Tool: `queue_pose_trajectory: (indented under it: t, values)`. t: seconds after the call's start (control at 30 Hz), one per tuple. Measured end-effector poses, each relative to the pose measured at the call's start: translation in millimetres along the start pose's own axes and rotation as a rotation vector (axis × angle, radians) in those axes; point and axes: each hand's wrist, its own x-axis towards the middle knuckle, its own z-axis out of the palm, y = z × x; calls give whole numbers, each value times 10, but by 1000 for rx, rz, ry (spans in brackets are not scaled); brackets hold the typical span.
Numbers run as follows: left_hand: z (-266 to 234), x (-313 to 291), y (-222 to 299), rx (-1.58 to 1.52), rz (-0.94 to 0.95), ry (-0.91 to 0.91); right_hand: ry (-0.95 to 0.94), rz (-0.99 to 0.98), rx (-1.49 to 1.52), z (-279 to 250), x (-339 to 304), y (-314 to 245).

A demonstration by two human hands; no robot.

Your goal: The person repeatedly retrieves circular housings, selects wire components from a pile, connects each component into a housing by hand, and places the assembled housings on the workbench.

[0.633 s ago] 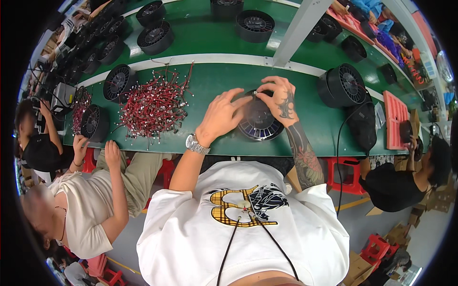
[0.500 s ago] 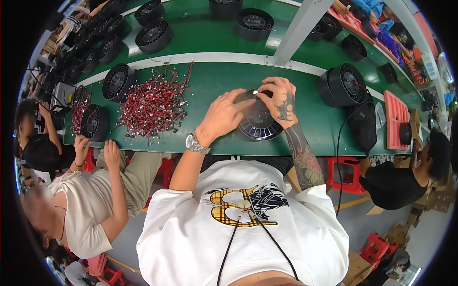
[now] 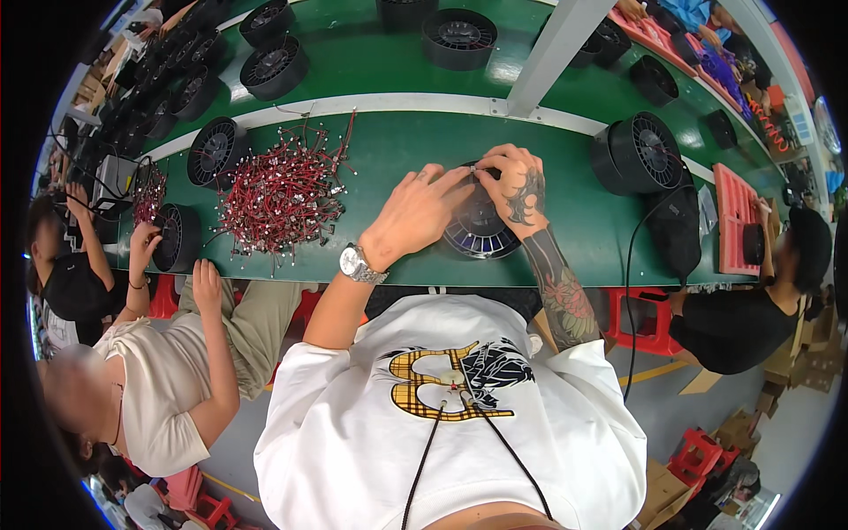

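Observation:
A round black fan [image 3: 482,231] with radial blades lies on the green table in front of me, partly covered by my hands. At its far rim, the thumb and forefinger of my right hand [image 3: 514,181] pinch a small white wire connector [image 3: 474,169]. My left hand [image 3: 417,210] reaches over the fan's left side, thumb and forefinger drawn together beside that connector. Anything between those left fingertips is too small to make out. To the left lies a heap of red and black wire leads [image 3: 284,190] with small white plugs, apart from both hands.
Black fans stand left [image 3: 217,152] and right [image 3: 642,150] on the green table [image 3: 389,141]. A black bag [image 3: 673,231] and a red tray [image 3: 735,221] lie further right. A pale post [image 3: 558,57] rises beyond my hands. Co-workers sit on both sides; more fans line the far belt.
My left fingertips have closed in on the connector at the fan's far rim. My right hand stays almost in place. On the left, a co-worker's hand has moved up to a fan.

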Motion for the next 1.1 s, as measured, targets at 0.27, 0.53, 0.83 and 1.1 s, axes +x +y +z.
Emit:
queue_pose_trajectory:
  t: [0.27, 0.53, 0.83, 1.1]
  values:
    - [31, 6, -31, -89, 15, -17, -48, 111, 54, -43, 28, -71]
    - [40, 8, -31, -97, 11, 16, -59, 177, 161, -37, 92, -44]
    - [109, 2, -29, -213, -6, 60, -236, 259, 215, -81, 252, 92]
    - [198, -399, -164, -689, -28, 243, -220, 233, 181, -86, 181, 8]
